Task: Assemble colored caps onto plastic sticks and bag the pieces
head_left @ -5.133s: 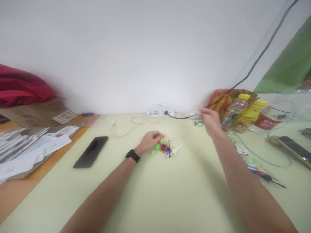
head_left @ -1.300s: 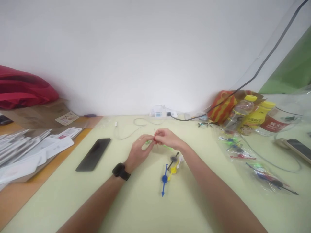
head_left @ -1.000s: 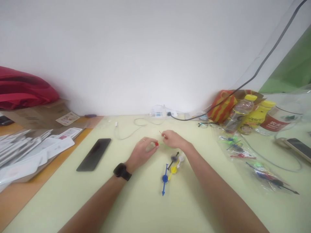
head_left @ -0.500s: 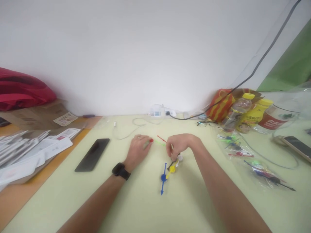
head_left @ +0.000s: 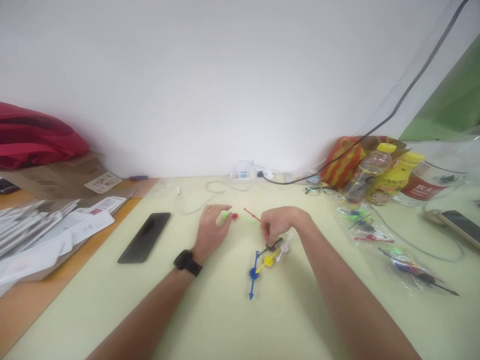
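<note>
Small coloured plastic pointers lie on the pale green table [head_left: 232, 320]. My right hand [head_left: 279, 225] curls down over a black pointer [head_left: 273, 246], its fingertips pinching it beside a white pointer [head_left: 285, 246] and a yellow pointer [head_left: 268, 260]. A blue pointer [head_left: 254, 274] lies just in front of them. My left hand [head_left: 212, 227], with a black watch on the wrist, rests on the table with its fingers pressed on a green pointer [head_left: 226, 216] and a red pointer [head_left: 235, 216]. A thin red needle [head_left: 251, 214] lies between my hands.
A black phone [head_left: 144, 237] lies to the left, with stacked white packets [head_left: 48, 232] beyond it. Clear bags of pointers [head_left: 390, 250], bottles [head_left: 378, 180] and another phone [head_left: 459, 224] fill the right side. A white cable [head_left: 210, 192] and a charger [head_left: 245, 172] sit at the wall.
My hands have parted: the right one dropped from the red piece to the cluster and pinched the black pointer. The left one stayed pressed down on the red and green pieces.
</note>
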The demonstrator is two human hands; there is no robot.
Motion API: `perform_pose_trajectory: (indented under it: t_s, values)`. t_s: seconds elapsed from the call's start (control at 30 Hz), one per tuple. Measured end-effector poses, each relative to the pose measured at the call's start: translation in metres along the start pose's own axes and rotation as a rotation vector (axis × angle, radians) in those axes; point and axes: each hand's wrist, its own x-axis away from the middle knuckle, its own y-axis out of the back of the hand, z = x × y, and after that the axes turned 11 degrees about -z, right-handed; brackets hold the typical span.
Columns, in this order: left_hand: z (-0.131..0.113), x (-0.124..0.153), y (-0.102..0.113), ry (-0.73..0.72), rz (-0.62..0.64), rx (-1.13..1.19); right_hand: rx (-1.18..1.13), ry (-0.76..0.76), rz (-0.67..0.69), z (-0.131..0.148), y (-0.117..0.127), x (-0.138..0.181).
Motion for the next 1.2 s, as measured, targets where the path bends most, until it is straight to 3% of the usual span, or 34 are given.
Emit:
perform_pose_trajectory:
  t_s: [0.2, 0.3, 0.37, 0.5, 0.73, 0.93, 1.2]
  values:
    - [-0.011, 0.001, 0.005, -0.021, -0.073, 0.1, -0.11, -0.01, -0.395, 0.004, 0.001, -0.004]
    - [-0.015, 0.003, 0.007, -0.045, -0.031, 0.139, -0.243, 0.053, -0.619, 0.018, -0.01, -0.015]
    - [-0.016, 0.003, 0.007, -0.075, 0.019, 0.177, -0.341, 0.129, -0.677, 0.028, -0.019, -0.025]
    - [-0.015, 0.0, 0.007, -0.097, 0.019, 0.206, -0.527, 0.216, -0.653, 0.038, -0.031, -0.035]
    - [-0.013, -0.001, 0.006, -0.036, -0.019, 0.183, -0.93, 0.188, -0.534, 0.031, -0.028, -0.035]
    - [-0.012, -0.002, 0.009, -0.038, 0.023, 0.209, -0.979, 0.315, -0.449, 0.031, -0.032, -0.039]
    - [-0.009, -0.003, 0.007, -0.034, 0.079, 0.287, -0.854, 0.329, -0.448, 0.029, -0.038, -0.044]
